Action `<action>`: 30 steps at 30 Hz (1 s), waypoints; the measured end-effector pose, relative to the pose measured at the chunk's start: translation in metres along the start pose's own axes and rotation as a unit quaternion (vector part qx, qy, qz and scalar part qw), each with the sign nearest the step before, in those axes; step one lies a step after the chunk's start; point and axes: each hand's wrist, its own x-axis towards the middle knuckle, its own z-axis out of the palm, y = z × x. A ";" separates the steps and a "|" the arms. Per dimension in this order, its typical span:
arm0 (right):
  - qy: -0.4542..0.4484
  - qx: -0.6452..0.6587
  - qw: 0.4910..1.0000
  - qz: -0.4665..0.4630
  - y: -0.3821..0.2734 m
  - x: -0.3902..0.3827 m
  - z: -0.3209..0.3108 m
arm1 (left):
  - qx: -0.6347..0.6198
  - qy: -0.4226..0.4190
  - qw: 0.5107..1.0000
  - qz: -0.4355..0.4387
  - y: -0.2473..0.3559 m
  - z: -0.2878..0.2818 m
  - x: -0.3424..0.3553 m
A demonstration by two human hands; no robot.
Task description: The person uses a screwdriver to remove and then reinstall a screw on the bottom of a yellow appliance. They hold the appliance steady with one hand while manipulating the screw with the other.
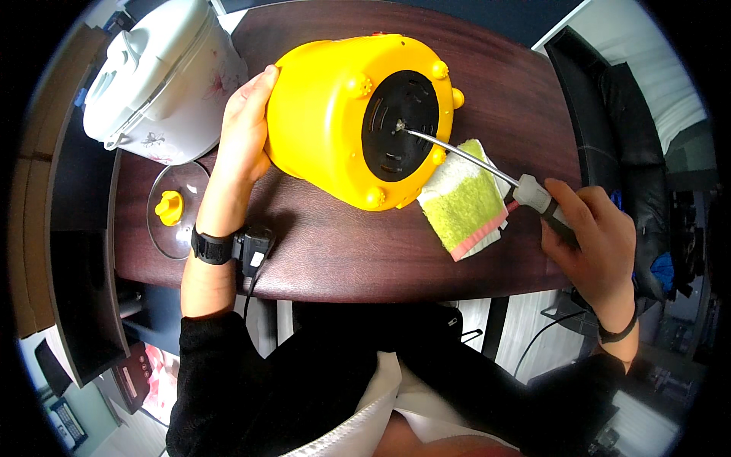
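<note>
A round-bodied yellow pot (316,122) is tipped over between the two hands, its black vented base (381,156) and knobbly feet facing the right hand (598,247). The left hand (245,137) is spread against the pot's side, bracing it; the right is wrapped around the handle of a screwdriver (487,167), whose tip is at the base's centre. Whether it sits in a screw is unclear. The shell looks like smooth, stiff plastic, probably fairly light but slippery; the feet and base rim should give the surest hold. Just left of the right hand lies a green-and-white cloth (461,209). No lettering is readable on the pot; a small pale label (255,259) below the left hand is illegible.
</note>
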 end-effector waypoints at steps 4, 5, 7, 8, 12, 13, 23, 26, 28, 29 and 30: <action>-0.001 -0.011 1.000 -0.006 -0.001 0.001 0.000 | -0.009 -0.003 1.000 0.001 0.000 0.003 -0.002; -0.003 -0.016 1.000 -0.005 -0.002 0.001 -0.002 | -0.010 -0.005 1.000 0.000 0.000 0.003 -0.002; -0.008 -0.027 1.000 -0.013 -0.004 0.004 -0.006 | -0.010 -0.009 1.000 0.002 0.001 0.003 -0.001; -0.012 -0.033 0.999 -0.021 -0.005 0.007 -0.009 | -0.010 -0.012 1.000 0.002 0.000 0.003 -0.002; -0.064 0.096 0.993 0.024 -0.003 0.011 -0.004 | -0.012 -0.010 1.000 0.004 -0.001 -0.001 -0.002; -0.123 0.196 0.968 0.096 -0.001 0.013 -0.005 | -0.010 -0.009 1.000 0.004 -0.001 0.001 -0.003; -0.101 0.340 0.914 0.198 -0.001 0.008 -0.005 | 0.008 -0.011 1.000 0.018 -0.001 0.004 -0.004; -0.052 0.247 0.958 0.139 -0.011 0.005 -0.008 | 0.009 -0.026 1.000 0.011 0.000 0.003 -0.002; -0.063 0.218 0.967 0.118 -0.012 0.008 -0.016 | 0.008 -0.018 1.000 0.012 0.000 0.004 -0.004; -0.067 0.206 0.971 0.099 -0.011 0.012 -0.020 | 0.007 -0.014 1.000 0.012 0.001 0.004 -0.005; -0.072 0.195 0.975 0.080 -0.010 0.015 -0.023 | 0.009 -0.014 1.000 0.013 0.001 0.004 -0.006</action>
